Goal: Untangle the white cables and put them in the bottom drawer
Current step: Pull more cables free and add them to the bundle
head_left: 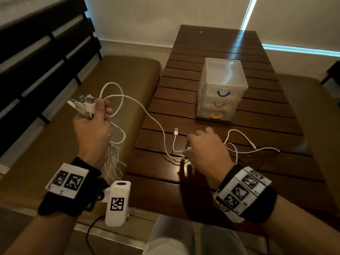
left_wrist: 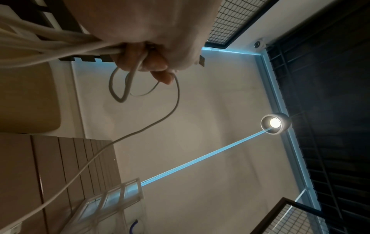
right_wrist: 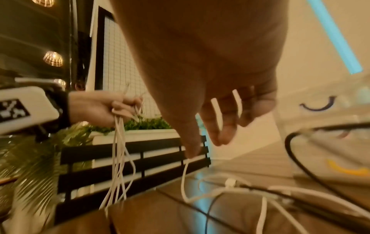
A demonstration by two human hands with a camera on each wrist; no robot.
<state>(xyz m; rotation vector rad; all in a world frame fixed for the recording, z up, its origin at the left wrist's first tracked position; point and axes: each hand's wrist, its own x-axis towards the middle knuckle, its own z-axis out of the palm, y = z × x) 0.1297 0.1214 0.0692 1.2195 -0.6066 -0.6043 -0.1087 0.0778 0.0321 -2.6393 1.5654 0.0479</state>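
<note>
My left hand [head_left: 95,116] is raised left of the table and grips a bundle of white cables [head_left: 85,105], plugs up, loose ends hanging below the fist [right_wrist: 118,158]. One white cable [head_left: 147,113] runs from that fist down to the table and loops near my right hand [head_left: 198,144]. That hand hovers low over the table; a white cable [right_wrist: 185,177] rises to its thumb tip, pinched there. More white cable [head_left: 237,134] and a USB plug [head_left: 176,130] lie on the wood. The clear three-drawer unit [head_left: 222,74] stands behind, all drawers closed; the bottom drawer [head_left: 204,113] has a yellow handle.
Thin black cables [head_left: 165,157] lie mixed with the white ones on the dark slatted table [head_left: 230,181]. A padded bench [head_left: 64,144] sits left of the table, with a black slatted backrest [head_left: 36,52] behind it. Another cushion [head_left: 303,98] lies to the right.
</note>
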